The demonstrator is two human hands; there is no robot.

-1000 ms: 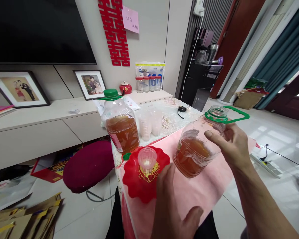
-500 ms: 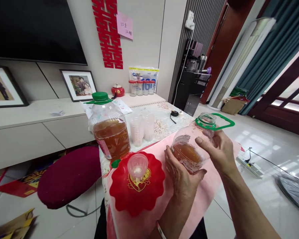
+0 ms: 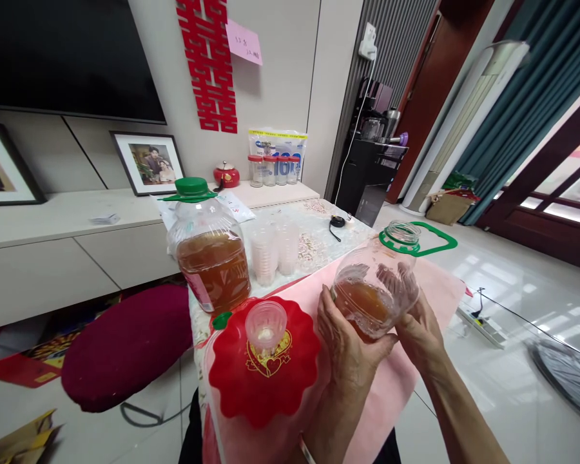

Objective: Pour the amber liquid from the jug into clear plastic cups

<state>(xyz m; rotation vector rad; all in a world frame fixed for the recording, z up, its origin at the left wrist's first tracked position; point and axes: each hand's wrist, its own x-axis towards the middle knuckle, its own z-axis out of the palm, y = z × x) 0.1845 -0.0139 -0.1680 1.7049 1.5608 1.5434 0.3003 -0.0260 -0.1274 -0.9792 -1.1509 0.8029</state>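
Note:
A clear plastic jug (image 3: 362, 283) with a green handle ring and an uncapped neck leans to the right, some amber liquid in its bottom. My left hand (image 3: 350, 348) is wrapped round its lower left side. Against the lower right side, my right hand (image 3: 420, 332) grips it too, its fingers partly behind the plastic. Left of the hands lies a red scalloped plate (image 3: 265, 399), bearing a small clear plastic cup (image 3: 266, 324). A green cap (image 3: 221, 320) rests by the plate's far left edge. Behind it stands a fuller jug (image 3: 212, 264) with its green cap on.
Stacked clear cups (image 3: 264, 254) stand behind the plate on the table, which has a pink sheet (image 3: 391, 399) on it. A tape measure (image 3: 337, 222) lies farther back. Lidded glass jars (image 3: 269, 171) line the cabinet. A maroon stool (image 3: 130, 348) is at left, a power strip (image 3: 483, 327) on the floor at right.
My right hand has slid down from the jug's shoulder to its lower right side. My left hand keeps its hold, and the jug stays about where it was.

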